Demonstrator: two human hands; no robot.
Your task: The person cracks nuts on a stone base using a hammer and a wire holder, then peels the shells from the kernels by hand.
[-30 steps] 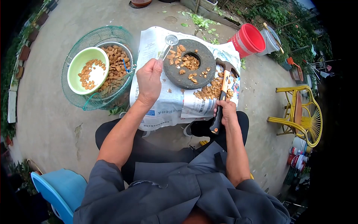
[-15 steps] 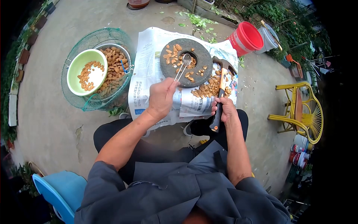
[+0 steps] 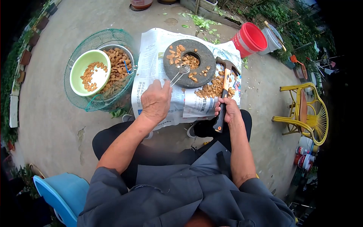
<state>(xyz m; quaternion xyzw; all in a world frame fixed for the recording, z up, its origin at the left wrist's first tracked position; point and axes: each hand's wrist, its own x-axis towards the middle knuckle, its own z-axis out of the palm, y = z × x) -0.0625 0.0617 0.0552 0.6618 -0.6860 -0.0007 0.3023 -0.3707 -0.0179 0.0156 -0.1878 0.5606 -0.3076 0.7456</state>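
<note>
My left hand (image 3: pixel 155 100) is closed around the twin wire handles of a metal wire tool (image 3: pixel 184 69) with a round, ribbed head. That head sits over the near part of a round grey stone mortar (image 3: pixel 206 77), beside its central hollow. Cracked shells (image 3: pixel 191 60) fill the hollow, and more pieces lie on the stone rim. In my right hand (image 3: pixel 229 109) is the black and orange handle of a hammer (image 3: pixel 226 81), its dark head at the far end, right of the mortar. Broken shells (image 3: pixel 211 89) are heaped beside the hammer on newspaper (image 3: pixel 149 56).
At left, a green net basket (image 3: pixel 77 45) holds a metal bowl (image 3: pixel 130 56) of unshelled nuts and a pale green bowl (image 3: pixel 77 85) with kernels. A red bucket (image 3: pixel 251 38) stands beyond the newspaper, a yellow chair (image 3: pixel 302 109) at right, a blue chair (image 3: pixel 62 193) behind left.
My left hand has drawn back toward me and left, pulling the wire tool's head from the mortar's hollow to its near rim. My right hand and the hammer stay almost still.
</note>
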